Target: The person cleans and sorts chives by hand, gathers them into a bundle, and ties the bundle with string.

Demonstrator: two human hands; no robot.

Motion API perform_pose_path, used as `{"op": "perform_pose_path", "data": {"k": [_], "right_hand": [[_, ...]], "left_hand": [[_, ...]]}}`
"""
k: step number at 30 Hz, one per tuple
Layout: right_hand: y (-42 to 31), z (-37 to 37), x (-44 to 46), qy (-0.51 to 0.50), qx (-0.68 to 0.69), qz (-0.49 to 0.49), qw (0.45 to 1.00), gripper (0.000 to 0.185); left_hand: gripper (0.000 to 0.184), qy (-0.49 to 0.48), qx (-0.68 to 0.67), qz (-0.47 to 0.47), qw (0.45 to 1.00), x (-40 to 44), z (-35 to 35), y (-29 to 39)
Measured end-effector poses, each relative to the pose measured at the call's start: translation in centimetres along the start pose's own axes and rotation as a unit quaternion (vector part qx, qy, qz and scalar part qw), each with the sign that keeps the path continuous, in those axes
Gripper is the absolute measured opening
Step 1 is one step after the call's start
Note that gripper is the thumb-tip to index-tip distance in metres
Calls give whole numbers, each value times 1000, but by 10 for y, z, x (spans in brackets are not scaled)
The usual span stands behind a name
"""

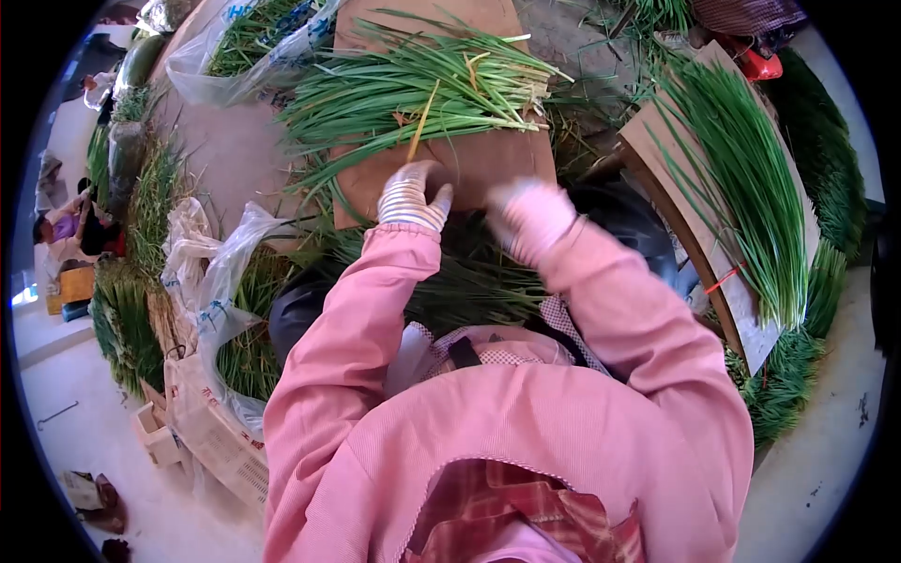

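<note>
On the brown board (490, 158), loose chives (404, 86) might be scattered if the yellow leaf (422, 122) is tugged, though whether the left hand (413, 195) or blurred right hand (527, 212) is clamped cannot be told.

Prob. a veg. wkshop: cut greens (432, 89), boards (502, 155), plastic bags (214, 324), leafy heaps (818, 150) all rnd.

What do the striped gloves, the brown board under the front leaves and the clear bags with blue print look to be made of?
Gloves: probably knitted fabric, matte, from the soft banded surface. Board: wood or cardboard, dull and flat; the look leaves it open. Bags: thin, glossy plastic, see-through and crumpled.
</note>
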State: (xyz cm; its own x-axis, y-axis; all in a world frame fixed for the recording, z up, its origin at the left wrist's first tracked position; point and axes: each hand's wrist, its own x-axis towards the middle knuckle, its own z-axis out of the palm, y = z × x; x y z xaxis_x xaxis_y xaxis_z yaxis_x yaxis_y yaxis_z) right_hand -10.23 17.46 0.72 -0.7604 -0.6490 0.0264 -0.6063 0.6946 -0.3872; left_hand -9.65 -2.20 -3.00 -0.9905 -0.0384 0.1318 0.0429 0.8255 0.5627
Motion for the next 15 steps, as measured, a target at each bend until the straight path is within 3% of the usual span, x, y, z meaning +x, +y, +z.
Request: {"op": "perform_pose_path", "data": {"k": [1,3,4,5,6,8,10,12,14,15], "right_hand": [[13,-15,11,101,-24,-4,995,17],[42,-14,38,167,-76,2,983,25],[54,-10,50,115,-99,33,988,28],[58,-8,57,97,-120,50,987,28],[61,-4,63,77,-140,66,985,27],[62,-10,77,20,-153,71,985,25],[62,-18,88,-38,-163,74,983,25],[58,-26,93,-35,-205,44,977,27],[49,-38,88,-44,-206,38,977,28],[40,-43,79,-20,-162,81,983,27]], "left_hand": [[46,31,75,11,997,-6,-2,-1],[55,66,114,-21,991,-7,-8,-5],[64,102,154,-52,981,-6,-12,-8],[73,125,98,-85,984,-3,-13,-24],[71,160,-12,-116,980,-2,-15,-40],[62,214,-78,-126,965,-1,-32,-56],[50,186,-114,-154,964,-5,-51,-64],[40,206,-63,-128,968,-21,-69,-35],[31,220,-110,-36,969,-42,-74,-2],[28,200,-197,-33,959,-56,-66,8]]}}
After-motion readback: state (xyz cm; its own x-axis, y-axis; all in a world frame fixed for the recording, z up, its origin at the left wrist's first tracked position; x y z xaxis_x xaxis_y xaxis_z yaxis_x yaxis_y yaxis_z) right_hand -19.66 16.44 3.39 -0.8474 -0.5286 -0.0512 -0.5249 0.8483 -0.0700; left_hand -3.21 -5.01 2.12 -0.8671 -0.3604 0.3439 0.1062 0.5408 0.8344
